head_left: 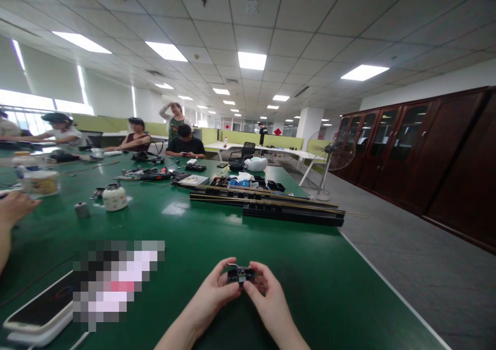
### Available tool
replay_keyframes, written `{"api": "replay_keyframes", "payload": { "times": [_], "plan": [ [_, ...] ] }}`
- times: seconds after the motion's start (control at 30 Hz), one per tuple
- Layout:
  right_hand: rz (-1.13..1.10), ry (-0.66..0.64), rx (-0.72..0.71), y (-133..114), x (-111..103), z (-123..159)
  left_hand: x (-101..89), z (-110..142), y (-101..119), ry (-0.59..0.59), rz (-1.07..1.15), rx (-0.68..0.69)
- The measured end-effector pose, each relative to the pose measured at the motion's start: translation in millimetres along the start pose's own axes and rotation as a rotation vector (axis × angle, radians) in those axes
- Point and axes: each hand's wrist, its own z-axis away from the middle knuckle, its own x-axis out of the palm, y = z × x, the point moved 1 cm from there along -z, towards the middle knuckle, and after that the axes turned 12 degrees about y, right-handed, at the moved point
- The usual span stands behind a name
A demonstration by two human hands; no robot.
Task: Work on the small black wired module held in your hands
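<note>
Between my two hands is a small black plastic part (241, 275) with a lighter piece in its middle and a thin silver edge on top. It is too small to tell its exact kind. My left hand (217, 288) is closed on its left end, thumb below and index finger above. On the other end, my right hand (265, 287) grips it between thumb and fingers, with some fingers hidden behind it. Both hands hold it just above the green table (186, 247).
A phone (42, 298) and a pixelated area lie left. Long black rails with thin brass-coloured rods (271, 205) lie ahead. A cream jar (114, 197), a grey cylinder (81, 210) and tools (155, 173) stand further left. Another person's hand (17, 208) rests at the left edge.
</note>
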Motion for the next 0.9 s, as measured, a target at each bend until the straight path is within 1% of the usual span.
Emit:
{"api": "replay_keyframes", "payload": {
  "times": [0.13, 0.27, 0.43, 0.73, 0.9],
  "plan": [
    [0.057, -0.028, -0.011, -3, 0, 1, 0.1, -1, -1, 0.004, 0.004, 0.013],
    [0.116, -0.067, -0.062, -7, -1, 3, -0.6, -1, -1, -0.007, 0.01, 0.01],
    [0.159, -0.061, -0.115, -9, -1, 4, -1.3, -1, -1, -0.013, 0.006, 0.005],
    [0.189, -0.095, -0.12, -11, -1, 4, 0.3, 1, 1, -0.027, -0.04, 0.021],
    [0.18, -0.069, -0.127, -8, -1, 4, 1.3, 1, 0, -0.031, -0.041, 0.007]
  ]
}}
